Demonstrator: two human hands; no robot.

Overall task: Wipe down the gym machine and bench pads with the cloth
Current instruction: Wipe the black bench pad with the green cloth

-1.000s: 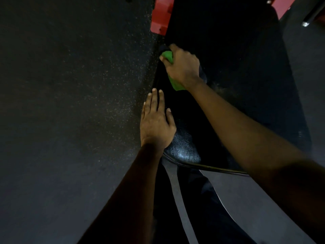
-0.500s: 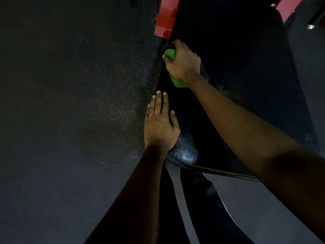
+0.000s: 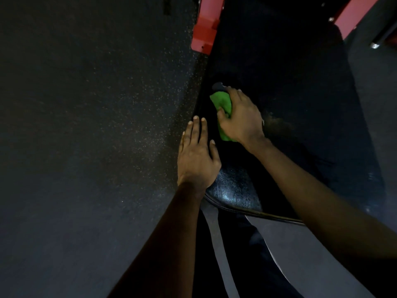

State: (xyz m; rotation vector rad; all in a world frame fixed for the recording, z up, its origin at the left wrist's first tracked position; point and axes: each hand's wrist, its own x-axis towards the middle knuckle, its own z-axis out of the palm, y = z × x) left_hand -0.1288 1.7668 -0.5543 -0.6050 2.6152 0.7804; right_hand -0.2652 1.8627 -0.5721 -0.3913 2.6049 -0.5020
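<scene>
1. Cloth [image 3: 222,104] lay bunched on the bench pad [image 3: 279,72] near its left edge, gripped by the right hand [image 3: 241,119].
2. Left hand [image 3: 196,155] rested flat, fingers straight, bracing the pad edge.
3. Firm, overlapping strokes along the edge would serve best.

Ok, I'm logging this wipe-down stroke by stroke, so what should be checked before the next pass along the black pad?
1. Grip: the right hand holds the green cloth bunched: ok.
2. Contact: cloth pressed on the black pad near its left edge: ok.
3. Brace: the left hand lies flat on the pad's left edge, just apart from the cloth: ok.
4. Path toward the red frame free of objects: cannot tell, too dark.
5. Which parts are already wiped: cannot tell; only the near end shows a sheen.
</scene>
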